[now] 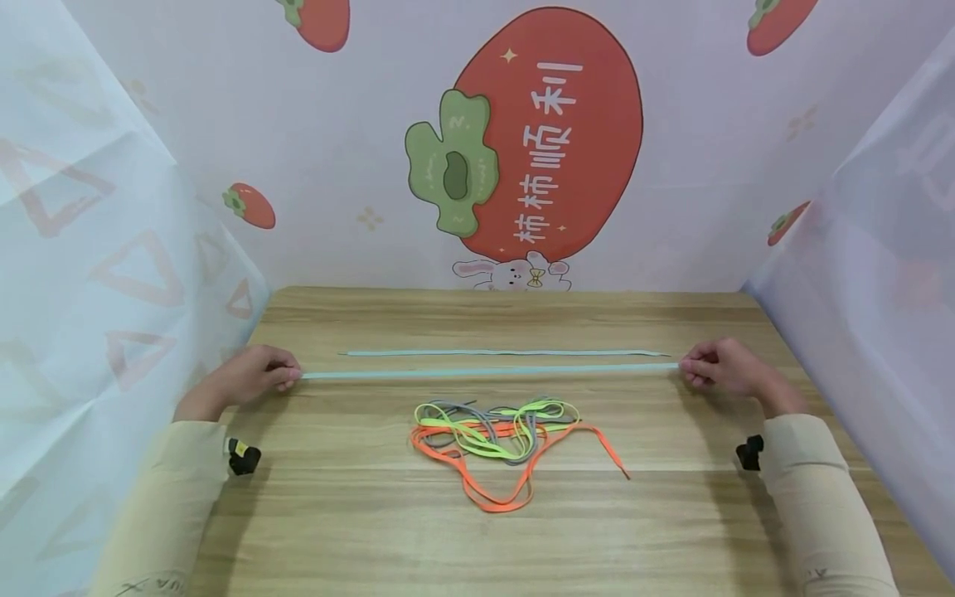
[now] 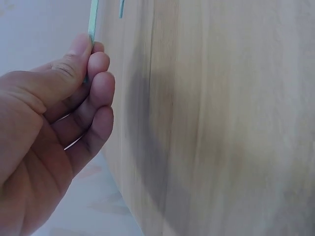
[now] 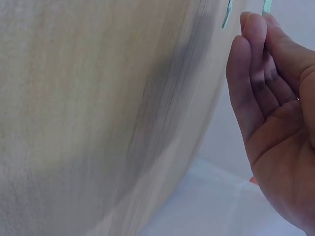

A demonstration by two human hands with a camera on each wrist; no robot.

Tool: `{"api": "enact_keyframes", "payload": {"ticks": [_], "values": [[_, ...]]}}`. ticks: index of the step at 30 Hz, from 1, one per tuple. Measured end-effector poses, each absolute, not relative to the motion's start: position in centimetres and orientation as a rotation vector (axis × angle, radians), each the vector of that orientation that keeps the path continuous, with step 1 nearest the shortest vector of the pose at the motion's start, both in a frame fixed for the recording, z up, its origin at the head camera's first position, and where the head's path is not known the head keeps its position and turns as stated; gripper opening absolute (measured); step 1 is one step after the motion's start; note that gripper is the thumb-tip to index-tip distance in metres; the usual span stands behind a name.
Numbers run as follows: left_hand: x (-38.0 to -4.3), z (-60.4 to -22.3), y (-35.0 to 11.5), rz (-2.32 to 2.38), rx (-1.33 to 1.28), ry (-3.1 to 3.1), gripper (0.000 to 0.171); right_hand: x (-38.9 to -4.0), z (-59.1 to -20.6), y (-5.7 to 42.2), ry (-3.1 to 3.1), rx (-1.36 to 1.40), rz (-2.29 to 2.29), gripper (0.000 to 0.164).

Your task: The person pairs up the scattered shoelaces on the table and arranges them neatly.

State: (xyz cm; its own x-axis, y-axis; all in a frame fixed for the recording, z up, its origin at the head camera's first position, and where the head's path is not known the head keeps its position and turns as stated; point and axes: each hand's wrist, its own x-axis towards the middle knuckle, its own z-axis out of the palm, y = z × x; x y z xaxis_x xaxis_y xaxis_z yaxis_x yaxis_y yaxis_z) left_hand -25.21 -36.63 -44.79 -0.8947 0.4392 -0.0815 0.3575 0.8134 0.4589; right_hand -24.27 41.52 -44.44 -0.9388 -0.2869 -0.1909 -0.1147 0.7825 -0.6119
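A mint-green shoelace [image 1: 485, 371] is stretched straight between both hands. My left hand [image 1: 261, 373] pinches one end between thumb and fingers; in the left wrist view a bit of the lace [image 2: 92, 22] rises out of that pinch. On the other side my right hand [image 1: 724, 366] pinches the opposite end, and the lace [image 3: 267, 6] just shows above the fingertips in the right wrist view. Just behind it, a second mint-green shoelace [image 1: 507, 352] lies straight across the table. Both hands appear to be held a little above the wood, with shadows beneath.
Nearer the front, orange [image 1: 496, 504], yellow-green [image 1: 477, 448] and grey shoelaces [image 1: 531, 452] lie in a loose tangle on the wooden table [image 1: 373, 531]. A printed backdrop [image 1: 336, 149] stands behind the table, with white sheets [image 1: 89, 249] at both sides.
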Motion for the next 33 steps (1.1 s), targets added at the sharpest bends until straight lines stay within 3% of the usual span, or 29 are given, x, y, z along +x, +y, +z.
{"api": "enact_keyframes", "payload": {"ticks": [24,33], "values": [[-28.1,-45.7,-33.6,0.536,0.436,2.921,0.020,-26.2,-45.0,40.5,2.806,-0.242,-0.753,0.020],[-28.1,-46.3,-33.0,0.529,0.437,2.906,0.030,-26.4,-45.5,40.1,2.795,-0.217,-0.719,0.020]]}}
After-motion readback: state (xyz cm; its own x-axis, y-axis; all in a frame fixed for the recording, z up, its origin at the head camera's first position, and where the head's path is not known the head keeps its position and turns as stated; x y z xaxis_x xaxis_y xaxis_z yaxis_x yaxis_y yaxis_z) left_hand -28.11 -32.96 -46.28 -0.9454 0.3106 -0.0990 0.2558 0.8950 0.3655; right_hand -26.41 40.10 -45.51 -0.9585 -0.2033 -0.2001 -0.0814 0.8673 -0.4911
